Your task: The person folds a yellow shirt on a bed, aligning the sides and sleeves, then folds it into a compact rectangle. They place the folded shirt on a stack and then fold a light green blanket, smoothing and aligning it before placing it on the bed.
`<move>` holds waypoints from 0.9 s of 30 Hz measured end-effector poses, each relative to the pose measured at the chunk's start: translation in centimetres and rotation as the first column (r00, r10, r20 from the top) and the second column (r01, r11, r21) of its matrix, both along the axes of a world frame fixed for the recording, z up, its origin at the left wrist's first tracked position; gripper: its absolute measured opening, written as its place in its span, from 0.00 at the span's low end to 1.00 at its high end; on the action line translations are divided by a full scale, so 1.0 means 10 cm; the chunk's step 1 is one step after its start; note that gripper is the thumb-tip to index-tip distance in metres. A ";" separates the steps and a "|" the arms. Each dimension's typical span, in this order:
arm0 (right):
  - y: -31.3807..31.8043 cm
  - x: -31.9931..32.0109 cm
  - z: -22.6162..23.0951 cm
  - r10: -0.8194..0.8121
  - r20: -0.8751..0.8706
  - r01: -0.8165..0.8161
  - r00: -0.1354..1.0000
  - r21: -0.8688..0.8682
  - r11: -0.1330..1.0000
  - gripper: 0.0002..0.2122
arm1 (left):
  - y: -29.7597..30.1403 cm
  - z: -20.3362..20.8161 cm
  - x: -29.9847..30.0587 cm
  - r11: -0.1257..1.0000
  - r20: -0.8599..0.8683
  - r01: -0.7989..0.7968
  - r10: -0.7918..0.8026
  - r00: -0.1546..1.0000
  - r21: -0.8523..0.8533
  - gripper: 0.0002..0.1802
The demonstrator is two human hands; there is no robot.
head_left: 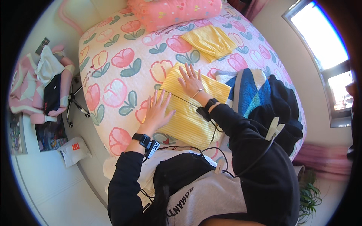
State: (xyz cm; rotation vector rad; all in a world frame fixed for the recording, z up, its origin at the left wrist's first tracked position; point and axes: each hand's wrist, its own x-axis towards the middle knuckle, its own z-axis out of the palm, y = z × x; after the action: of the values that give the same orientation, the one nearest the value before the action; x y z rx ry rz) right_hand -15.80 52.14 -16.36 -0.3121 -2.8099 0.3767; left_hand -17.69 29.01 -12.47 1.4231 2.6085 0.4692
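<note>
A yellow striped garment, folded into a flat block, lies on the bed in front of me. My left hand rests at its left edge, palm down with the fingers spread. Farther up, my right hand lies flat on the upper part of the same cloth, fingers apart. Neither hand grips anything. A second yellow striped piece, loosely folded, sits beyond my right hand near the pillow. Black cables run from the bands on my wrists across the cloth.
The bed has a tulip-print cover. A pink pillow lies at its far end. Right of the cloth are a blue patterned textile and a black garment. A pink chair and white bag stand left; a plant is lower right.
</note>
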 end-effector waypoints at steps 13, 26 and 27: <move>0.53 0.69 -0.22 -0.130 0.120 0.135 0.984 -0.032 0.990 0.29 | 0.31 -0.27 0.09 0.986 -0.073 0.155 -0.159 0.985 -0.065 0.39; 1.32 1.49 0.14 -0.220 0.595 0.621 0.773 -0.637 0.457 0.21 | 0.12 -0.14 0.74 0.670 0.065 0.742 -0.741 0.669 -0.003 0.38; 1.30 1.52 0.14 -0.216 0.566 0.604 0.796 -0.712 0.359 0.21 | 0.12 -0.17 0.75 0.627 0.028 0.779 -0.778 0.627 -0.024 0.38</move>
State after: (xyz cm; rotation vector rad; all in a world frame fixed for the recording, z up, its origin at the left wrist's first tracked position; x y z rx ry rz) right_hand -0.59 65.17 -14.99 -1.4499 -2.3912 1.8024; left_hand -10.16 30.17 -14.19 2.3003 1.6708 0.2907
